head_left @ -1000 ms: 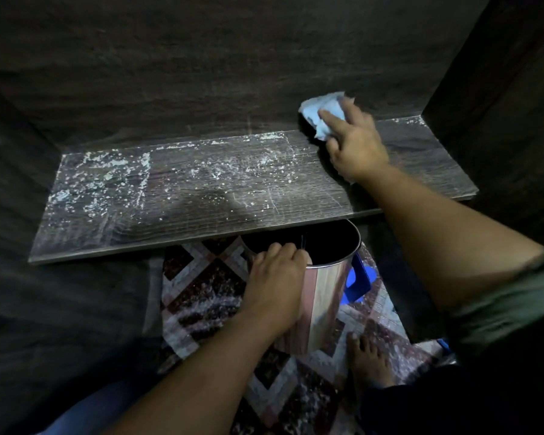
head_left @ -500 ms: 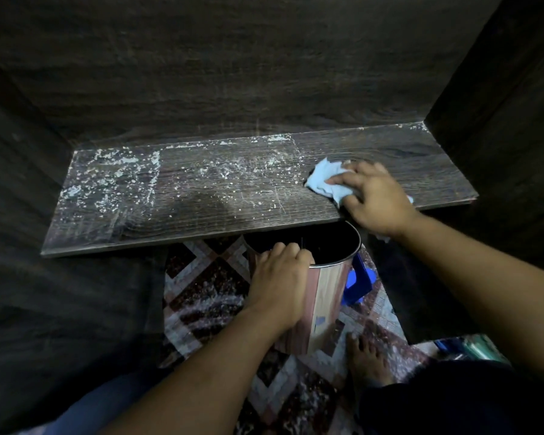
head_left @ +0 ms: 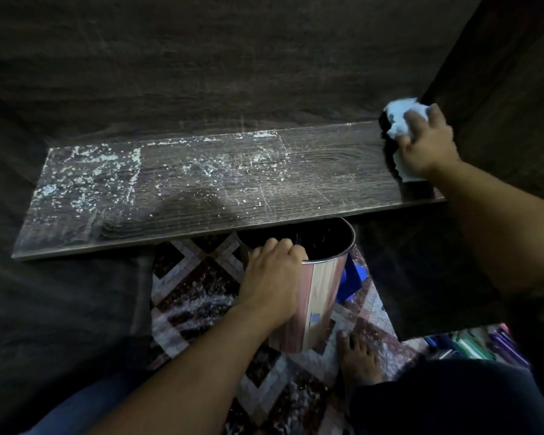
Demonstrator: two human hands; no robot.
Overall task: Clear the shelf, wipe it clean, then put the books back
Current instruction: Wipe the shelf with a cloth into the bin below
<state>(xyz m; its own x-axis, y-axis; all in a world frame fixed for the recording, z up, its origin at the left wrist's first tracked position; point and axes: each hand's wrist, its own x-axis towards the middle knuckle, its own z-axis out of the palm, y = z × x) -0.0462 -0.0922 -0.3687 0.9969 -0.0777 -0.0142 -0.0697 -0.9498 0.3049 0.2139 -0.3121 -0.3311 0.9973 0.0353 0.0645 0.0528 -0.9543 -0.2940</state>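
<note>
Dark wood-grain shelf (head_left: 327, 183) runs across mid-frame, from lower left to upper right. Its left third carries thick white specks (head_left: 85, 171), thinner toward centre; the right part is mostly bare grain. A crumpled pale blue cloth (head_left: 396, 116) sits on the far right end, at the back corner. Below, centre frame: diamond-patterned floor (head_left: 195, 277), dusted white in places. On it are a shiny bin (head_left: 321, 293), a blue object (head_left: 354, 277) just behind it, and a bare foot (head_left: 358, 362) beside the bin's base.

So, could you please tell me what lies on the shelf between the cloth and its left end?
The head view shows only white dust scattered over the shelf from the cloth leftward, thickest at the left end; nothing else sits there.
</note>
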